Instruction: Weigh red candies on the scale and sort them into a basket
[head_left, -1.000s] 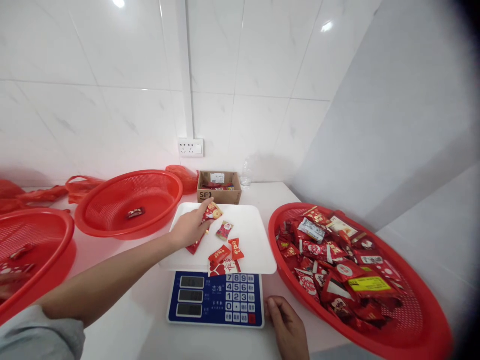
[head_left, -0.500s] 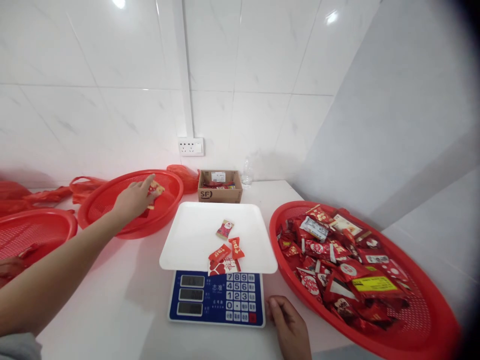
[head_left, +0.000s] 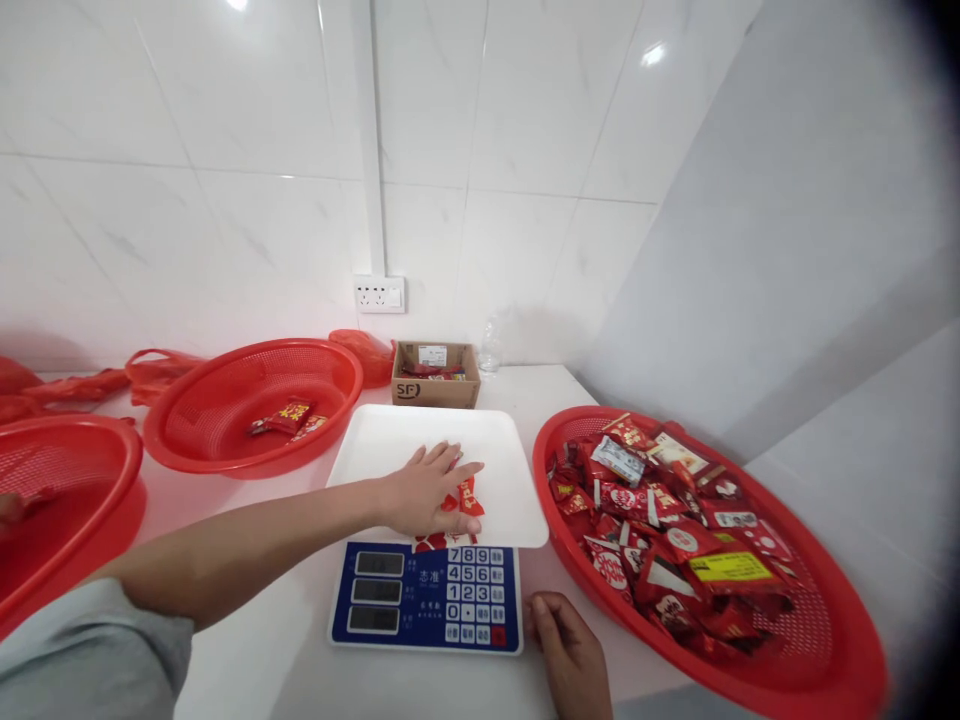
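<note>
It looks like a packing room or the back of a shop; which of the two is unclear. A scale (head_left: 424, 603) with number keys and three small displays stands on a white table (head_left: 247, 650), a red basket (head_left: 832, 650) heaped with small wrapped snacks (head_left: 679, 545) just beside it. Two more red baskets (head_left: 217, 400) stand to the left, red plastic bags (head_left: 161, 372) and a cardboard box (head_left: 435, 393) lie near the tiled wall (head_left: 262, 100), and another person's hand (head_left: 10, 510) shows in the far-left basket
</note>
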